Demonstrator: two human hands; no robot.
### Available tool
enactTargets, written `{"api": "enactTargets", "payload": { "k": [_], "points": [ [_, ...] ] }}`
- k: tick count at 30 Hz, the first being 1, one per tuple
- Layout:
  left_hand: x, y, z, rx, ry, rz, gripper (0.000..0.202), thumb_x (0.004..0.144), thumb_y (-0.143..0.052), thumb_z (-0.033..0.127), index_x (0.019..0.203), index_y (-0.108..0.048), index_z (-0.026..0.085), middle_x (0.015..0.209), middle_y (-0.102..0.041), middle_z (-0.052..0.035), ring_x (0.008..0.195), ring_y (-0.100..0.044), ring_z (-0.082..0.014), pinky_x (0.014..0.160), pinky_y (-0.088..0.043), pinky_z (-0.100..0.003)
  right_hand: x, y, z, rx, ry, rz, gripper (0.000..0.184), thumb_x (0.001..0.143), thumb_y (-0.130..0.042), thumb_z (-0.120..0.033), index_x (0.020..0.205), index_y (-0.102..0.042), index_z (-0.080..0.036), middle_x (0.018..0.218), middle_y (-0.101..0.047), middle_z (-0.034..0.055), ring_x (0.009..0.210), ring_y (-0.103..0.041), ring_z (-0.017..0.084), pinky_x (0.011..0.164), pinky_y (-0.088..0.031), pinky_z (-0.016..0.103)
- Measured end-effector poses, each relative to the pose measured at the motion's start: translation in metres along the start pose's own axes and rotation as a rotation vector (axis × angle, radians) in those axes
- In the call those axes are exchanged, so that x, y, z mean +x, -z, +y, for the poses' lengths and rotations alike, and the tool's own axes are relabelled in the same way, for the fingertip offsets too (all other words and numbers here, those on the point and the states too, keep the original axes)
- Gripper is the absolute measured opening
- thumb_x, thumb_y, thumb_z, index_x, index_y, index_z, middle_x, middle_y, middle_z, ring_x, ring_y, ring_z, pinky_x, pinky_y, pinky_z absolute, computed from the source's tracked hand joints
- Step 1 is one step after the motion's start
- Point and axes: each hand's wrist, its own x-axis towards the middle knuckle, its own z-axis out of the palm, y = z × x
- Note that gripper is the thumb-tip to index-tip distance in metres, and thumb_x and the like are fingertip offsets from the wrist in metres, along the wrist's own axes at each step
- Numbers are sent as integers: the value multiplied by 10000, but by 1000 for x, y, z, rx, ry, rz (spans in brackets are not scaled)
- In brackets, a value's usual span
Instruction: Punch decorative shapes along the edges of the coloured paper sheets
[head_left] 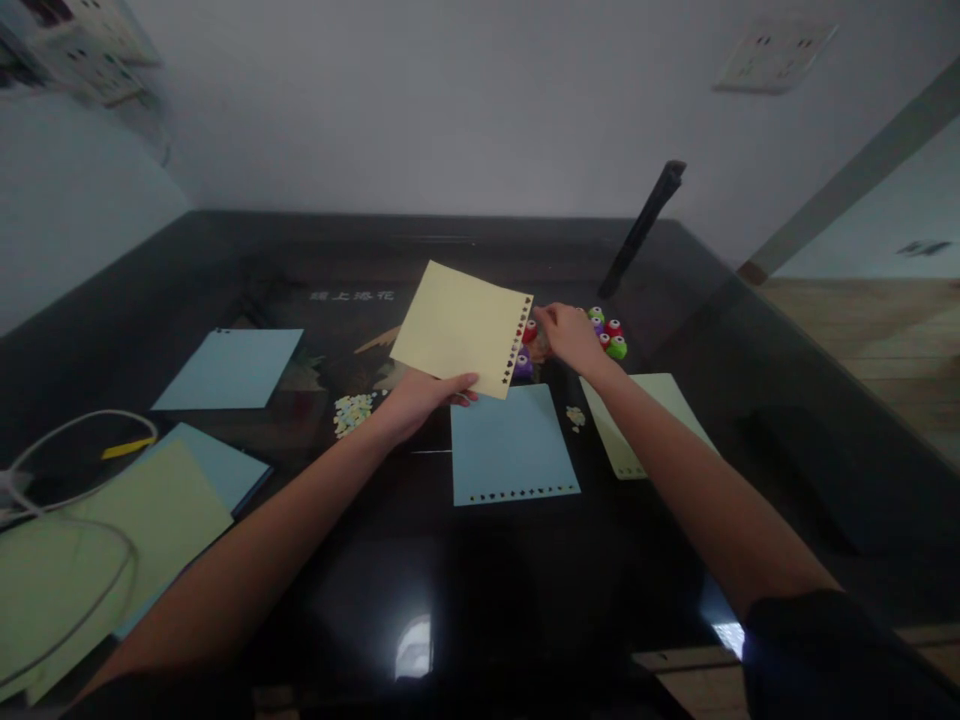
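My left hand (427, 400) grips a pale yellow sheet of paper (457, 325) by its lower edge, thumb on top, and holds it raised and tilted above the table. A row of small punched shapes runs along the sheet's right edge. My right hand (571, 335) is beside that edge near the upper corner, its fingers bent together; what they hold, if anything, is hidden. Partly behind the sheet and the right hand are small craft punches (615, 346) in red, green and purple. Below lies a blue sheet (510, 445) with punched shapes along its near edge.
Small paper cutouts (351, 414) lie in a pile at left, with a smaller pile (575, 417) at right. Another blue sheet (232, 370), a pale green sheet (660, 395), stacked papers with a white cable (82, 415), and a black upright bar (641, 230) surround the work.
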Motion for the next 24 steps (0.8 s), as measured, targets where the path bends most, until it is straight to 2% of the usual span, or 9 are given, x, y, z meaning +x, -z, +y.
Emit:
{"api": "enactTargets", "payload": {
  "k": [4, 11, 17, 21, 24],
  "points": [
    [0, -2, 0, -44, -7, 6, 306, 693, -745, 216, 972, -644, 145, 964, -711, -93, 708, -670, -160, 661, -572, -310, 3, -12, 1, -123, -6, -27, 303, 867, -529, -349, 968, -677, -104, 944, -701, 180, 918, -636, 274, 780, -442, 356],
    [-1, -5, 1, -143, 32, 26, 224, 685, -743, 165, 894, -662, 160, 867, -728, -48, 639, -665, -130, 702, -581, -307, 8, -17, 3, -197, 10, -47, 219, 793, -598, -294, 886, -706, -127, 879, -696, 154, 871, -639, 263, 717, -453, 345],
    [-2, -8, 2, -13, 67, -35, 109, 743, -698, 203, 786, -663, 110, 659, -706, -73, 591, -664, -156, 690, -581, -311, 5, -20, 3, -168, 28, -37, 198, 750, -619, -227, 897, -701, -122, 868, -693, 148, 853, -642, 256, 695, -459, 322],
    [-5, -10, 4, 54, 59, -70, 103, 765, -669, 208, 750, -654, 108, 630, -698, -73, 565, -655, -148, 661, -579, -292, 1, -15, 0, -117, 69, -34, 182, 717, -612, -155, 879, -695, -140, 918, -700, 153, 917, -633, 289, 736, -459, 345],
    [-5, -11, 3, 87, 41, -95, 118, 768, -664, 226, 750, -652, 110, 626, -698, -78, 553, -651, -147, 630, -574, -277, -5, -4, 0, -57, 89, -15, 160, 732, -596, -162, 871, -676, -157, 929, -699, 153, 945, -622, 309, 760, -460, 374]
  ]
}}
